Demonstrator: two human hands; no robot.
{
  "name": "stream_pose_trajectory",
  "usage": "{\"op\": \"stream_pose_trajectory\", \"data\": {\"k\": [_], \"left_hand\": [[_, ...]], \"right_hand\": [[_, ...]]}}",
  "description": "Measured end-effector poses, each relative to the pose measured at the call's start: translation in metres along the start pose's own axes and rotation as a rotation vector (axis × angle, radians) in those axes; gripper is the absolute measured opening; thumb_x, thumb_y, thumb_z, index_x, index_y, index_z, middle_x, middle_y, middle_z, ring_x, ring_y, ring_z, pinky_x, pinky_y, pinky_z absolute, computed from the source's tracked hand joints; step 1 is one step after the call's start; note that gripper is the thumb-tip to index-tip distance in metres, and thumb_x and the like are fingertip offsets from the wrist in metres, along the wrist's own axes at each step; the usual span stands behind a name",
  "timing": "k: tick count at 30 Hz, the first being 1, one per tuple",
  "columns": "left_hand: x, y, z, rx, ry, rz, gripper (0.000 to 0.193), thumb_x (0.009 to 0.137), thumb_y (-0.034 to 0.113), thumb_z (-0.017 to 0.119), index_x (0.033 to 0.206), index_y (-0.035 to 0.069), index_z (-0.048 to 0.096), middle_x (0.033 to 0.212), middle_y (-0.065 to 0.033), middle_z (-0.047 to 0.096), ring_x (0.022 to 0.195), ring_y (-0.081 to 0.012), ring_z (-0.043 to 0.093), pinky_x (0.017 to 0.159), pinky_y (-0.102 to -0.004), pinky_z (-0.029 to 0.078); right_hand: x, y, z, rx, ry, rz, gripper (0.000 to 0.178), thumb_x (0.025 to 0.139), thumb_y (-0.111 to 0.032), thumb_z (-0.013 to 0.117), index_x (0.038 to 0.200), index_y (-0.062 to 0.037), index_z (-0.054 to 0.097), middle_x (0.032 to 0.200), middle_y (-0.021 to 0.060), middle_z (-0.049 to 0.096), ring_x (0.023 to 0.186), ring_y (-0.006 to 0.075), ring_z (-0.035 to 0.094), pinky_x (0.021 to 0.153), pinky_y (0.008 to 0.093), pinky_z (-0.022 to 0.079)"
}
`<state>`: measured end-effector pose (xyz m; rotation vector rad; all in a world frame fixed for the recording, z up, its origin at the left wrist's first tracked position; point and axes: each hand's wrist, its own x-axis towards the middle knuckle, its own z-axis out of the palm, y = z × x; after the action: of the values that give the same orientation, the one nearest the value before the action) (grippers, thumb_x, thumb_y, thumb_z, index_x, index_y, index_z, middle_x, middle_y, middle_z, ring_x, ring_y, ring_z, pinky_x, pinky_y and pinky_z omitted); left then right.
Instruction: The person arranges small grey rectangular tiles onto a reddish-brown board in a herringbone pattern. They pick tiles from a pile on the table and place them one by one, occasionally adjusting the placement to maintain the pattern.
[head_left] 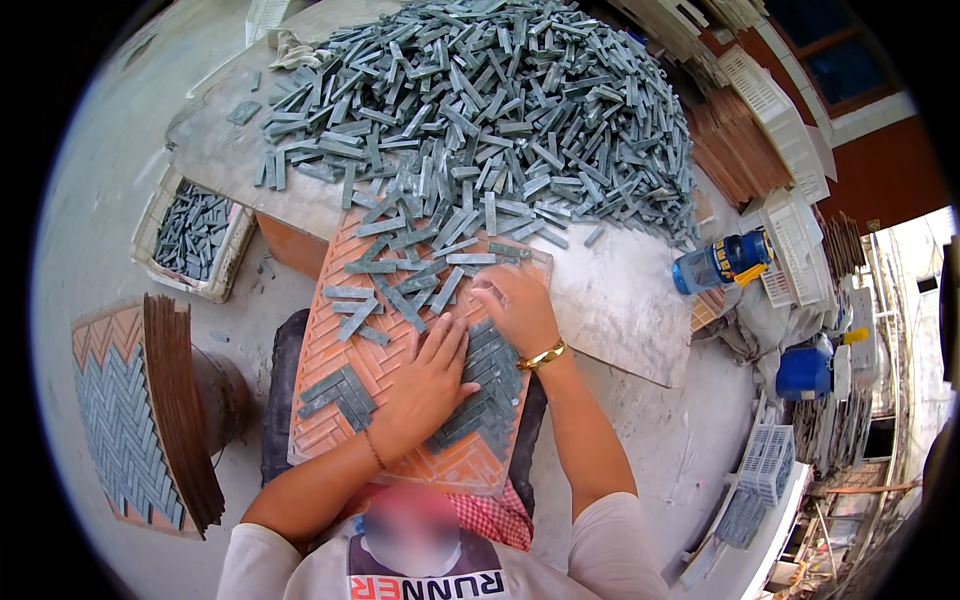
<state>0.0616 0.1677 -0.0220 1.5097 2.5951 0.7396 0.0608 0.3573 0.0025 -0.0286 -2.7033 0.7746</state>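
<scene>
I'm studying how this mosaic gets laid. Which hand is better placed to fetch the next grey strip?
Probably the right hand: it already rests among loose grey strips on the orange tray, while the left hand lies flat on laid pieces.

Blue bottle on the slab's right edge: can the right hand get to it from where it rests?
Probably yes. The right hand lies flat on the orange tray, holding nothing, and only bare slab separates it from the blue bottle.

White short sleeves; gold bracelet right wrist (543, 355); thin band left wrist (373, 449).
</scene>
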Motion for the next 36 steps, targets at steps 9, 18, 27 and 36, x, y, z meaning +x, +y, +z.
{"op": "stream_pose_trajectory", "data": {"k": [9, 18, 27, 36], "left_hand": [[-0.036, -0.007, -0.037, -0.157, 0.065, -0.043, 0.052, 0.071, 0.013, 0.071, 0.118, -0.002, 0.054, 0.140, -0.0182, 0.037, 0.131, -0.0354, 0.032, 0.105, -0.0474, 0.031], [-0.043, -0.032, -0.064, -0.324, 0.289, -0.123, 0.035, 0.071, 0.003, 0.067, 0.105, 0.000, 0.059, 0.132, -0.0205, 0.046, 0.113, -0.0399, 0.050, 0.094, -0.0433, 0.042], [-0.056, -0.031, -0.042, -0.339, 0.199, -0.088, 0.033, 0.073, 0.008, 0.067, 0.105, 0.000, 0.059, 0.125, -0.0187, 0.051, 0.111, -0.0363, 0.052, 0.092, -0.0426, 0.043], [-0.062, -0.017, -0.025, -0.207, 0.109, 0.060, 0.045, 0.072, 0.008, 0.067, 0.115, 0.000, 0.056, 0.127, -0.0156, 0.051, 0.122, -0.0318, 0.045, 0.101, -0.0431, 0.036]], "right_hand": [[0.012, -0.002, 0.020, -0.056, -0.119, -0.232, 0.027, 0.074, -0.003, 0.061, 0.099, -0.0108, 0.060, 0.107, 0.0094, 0.055, 0.098, 0.0281, 0.056, 0.078, 0.0361, 0.048], [-0.001, -0.007, -0.002, 0.048, -0.123, -0.119, 0.024, 0.077, -0.005, 0.056, 0.100, -0.0102, 0.062, 0.092, 0.0080, 0.060, 0.080, 0.0248, 0.056, 0.070, 0.0339, 0.047], [-0.031, -0.053, 0.003, 0.327, -0.460, 0.249, 0.036, 0.076, -0.003, 0.062, 0.111, -0.0067, 0.057, 0.084, 0.0089, 0.061, 0.071, 0.0157, 0.059, 0.065, 0.0273, 0.047], [-0.034, -0.044, 0.023, 0.171, -0.328, -0.009, 0.027, 0.072, -0.006, 0.067, 0.099, -0.0057, 0.063, 0.091, 0.0131, 0.062, 0.080, 0.0316, 0.059, 0.070, 0.0358, 0.047]]}}
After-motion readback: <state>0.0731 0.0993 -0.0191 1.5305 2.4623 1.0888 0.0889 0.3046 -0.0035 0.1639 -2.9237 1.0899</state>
